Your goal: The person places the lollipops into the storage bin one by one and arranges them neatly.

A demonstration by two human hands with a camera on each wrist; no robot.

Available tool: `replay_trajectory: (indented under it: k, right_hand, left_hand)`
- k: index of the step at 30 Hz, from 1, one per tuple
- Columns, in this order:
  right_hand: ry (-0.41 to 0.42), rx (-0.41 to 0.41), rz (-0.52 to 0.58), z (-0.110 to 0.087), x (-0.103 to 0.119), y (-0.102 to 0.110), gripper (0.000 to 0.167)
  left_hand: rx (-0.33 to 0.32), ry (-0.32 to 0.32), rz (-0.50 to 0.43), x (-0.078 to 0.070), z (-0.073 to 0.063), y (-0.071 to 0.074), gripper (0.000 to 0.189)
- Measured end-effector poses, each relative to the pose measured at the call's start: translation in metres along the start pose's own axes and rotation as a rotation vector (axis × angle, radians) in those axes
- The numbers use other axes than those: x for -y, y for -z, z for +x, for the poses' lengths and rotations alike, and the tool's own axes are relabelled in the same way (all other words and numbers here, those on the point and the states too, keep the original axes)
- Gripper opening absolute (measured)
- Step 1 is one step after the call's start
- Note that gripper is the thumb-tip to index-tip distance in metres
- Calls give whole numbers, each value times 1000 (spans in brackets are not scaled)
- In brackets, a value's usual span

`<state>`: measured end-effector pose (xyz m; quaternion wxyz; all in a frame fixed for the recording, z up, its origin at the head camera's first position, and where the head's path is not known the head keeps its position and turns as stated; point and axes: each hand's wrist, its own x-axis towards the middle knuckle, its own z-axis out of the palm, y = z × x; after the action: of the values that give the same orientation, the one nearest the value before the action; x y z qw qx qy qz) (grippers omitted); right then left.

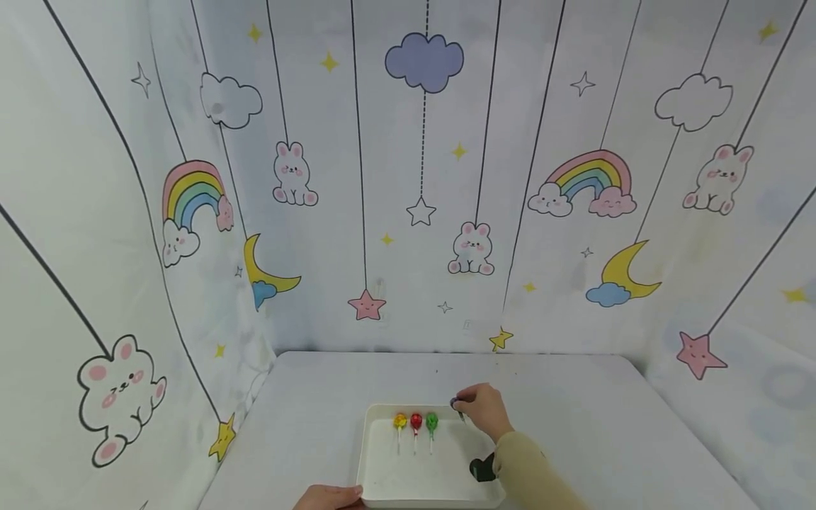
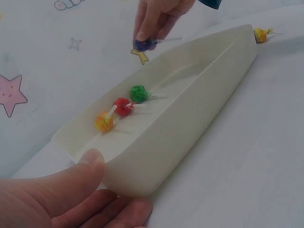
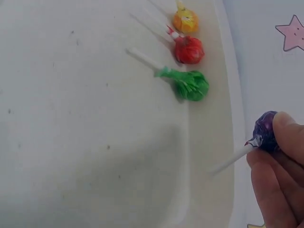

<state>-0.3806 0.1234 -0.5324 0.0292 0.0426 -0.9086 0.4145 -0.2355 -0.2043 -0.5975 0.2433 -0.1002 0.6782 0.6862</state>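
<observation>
Nearest, the left hand [image 1: 328,497] grips the near left corner of the white tray [image 1: 404,482], its thumb [image 2: 90,164] lying over the rim and its fingers [image 2: 128,211] curled against the outside and below. Off to the right, a pale sleeve [image 1: 538,471] reaches over the tray, with a dark object [image 1: 482,468] at its cuff, too partly seen to name. Beyond the tray's right end, as the left wrist view shows, a loose lollipop [image 2: 260,35] in yellow wrapping rests on the tabletop [image 1: 574,411]. Farther in, three wrapped lollipops lie side by side on the tray floor near the far wall: the yellow lollipop [image 1: 399,421] on the left, the red lollipop [image 1: 416,421] in the middle and the green lollipop [image 1: 432,421] on the right, their white sticks toward the near side. To the right of them, the right hand [image 1: 486,409] pinches the purple lollipop [image 3: 264,129] by its round head between thumb and fingers, holding it above the far rim, its stick slanting over the tray. Behind the tabletop hangs a pale backdrop [image 1: 542,42] printed with rabbits, clouds, stars, moons and rainbows.
</observation>
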Motion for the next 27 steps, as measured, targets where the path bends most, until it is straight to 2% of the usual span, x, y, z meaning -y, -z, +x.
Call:
replay_trajectory:
  k: [8,16,19,23,27]
  right_hand:
    - [-110,-33,-17,3,2,-33,13]
    - [-133,-32,-92,-2,-2,-48,11]
    - [-144,-38,-139,-2,-4,-54,12]
    - [-147,-73,-177,-1,-4,-60,11]
    - [-143,-107,-178,0,-1,-65,11]
  left_hand:
    - [-4,-8,9,-6,-7,-2,42]
    - [-11,-32,29,-7,-8,-1,44]
    - [-19,-20,28,-7,-7,-1,42]
    - [-32,-7,25,-9,-6,-1,40]
    - [-40,-21,29,-8,-5,0,39]
